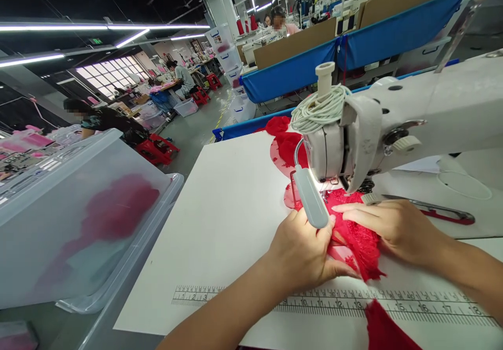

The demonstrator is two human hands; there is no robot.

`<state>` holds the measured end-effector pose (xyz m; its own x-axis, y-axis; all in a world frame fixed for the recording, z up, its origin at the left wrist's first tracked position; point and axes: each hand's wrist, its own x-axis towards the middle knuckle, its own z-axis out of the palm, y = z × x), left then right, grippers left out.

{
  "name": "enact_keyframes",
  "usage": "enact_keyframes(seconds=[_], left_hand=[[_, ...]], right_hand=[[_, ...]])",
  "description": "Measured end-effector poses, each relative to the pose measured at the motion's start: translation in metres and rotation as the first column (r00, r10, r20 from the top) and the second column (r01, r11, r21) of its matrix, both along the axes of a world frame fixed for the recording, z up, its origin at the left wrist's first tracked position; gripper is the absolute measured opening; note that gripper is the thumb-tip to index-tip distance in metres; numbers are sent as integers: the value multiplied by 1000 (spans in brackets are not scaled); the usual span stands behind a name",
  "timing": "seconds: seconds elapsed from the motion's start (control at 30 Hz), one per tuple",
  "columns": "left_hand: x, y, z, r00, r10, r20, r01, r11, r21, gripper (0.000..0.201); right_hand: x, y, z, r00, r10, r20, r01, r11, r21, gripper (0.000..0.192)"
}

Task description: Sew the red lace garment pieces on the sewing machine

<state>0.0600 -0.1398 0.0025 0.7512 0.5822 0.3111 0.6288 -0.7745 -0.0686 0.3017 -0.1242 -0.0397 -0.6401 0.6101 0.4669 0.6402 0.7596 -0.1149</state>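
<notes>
A piece of red lace fabric [363, 242] lies under the needle area of a white sewing machine [416, 114]. My left hand [301, 250] is on its left side, with the fabric between the thumb and the fingers. Over on the right, my right hand [396, 229] rests on the lace, fingers stretched out toward the needle. A small grey lamp [310, 195] on a bent neck partly covers my left fingertips and the stitching spot. More red fabric pieces [288, 145] lie behind the needle.
A printed ruler [302, 304] runs along the white tabletop [212, 219]. Red cloth [387, 329] lies at the front edge. Red-handled metal snippers [448, 214] lie at right. A translucent bin [78, 234] stands at left. Several people sit at other stations.
</notes>
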Motion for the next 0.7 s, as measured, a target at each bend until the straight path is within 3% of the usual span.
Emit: enact_keyframes(seconds=[0.1, 0.23, 0.5, 0.7], left_hand=[[0, -4, -2, 1000, 7, -13, -7, 999, 34, 97], [0, -4, -3, 999, 6, 35, -8, 997, 72, 95], [-1, -2, -4, 1000, 6, 10, -7, 998, 66, 94], [-3, 1, -4, 999, 9, 42, -14, 994, 107, 91]], right_hand=[[1, -1, 0, 1000, 7, -16, -7, 1000, 18, 28], [-2, -5, 0, 999, -48, -19, 47, 997, -66, 30], [-2, -5, -3, 999, -43, -24, 41, 993, -111, 36], [-4, -5, 2, 999, -46, 7, 46, 992, -120, 25]])
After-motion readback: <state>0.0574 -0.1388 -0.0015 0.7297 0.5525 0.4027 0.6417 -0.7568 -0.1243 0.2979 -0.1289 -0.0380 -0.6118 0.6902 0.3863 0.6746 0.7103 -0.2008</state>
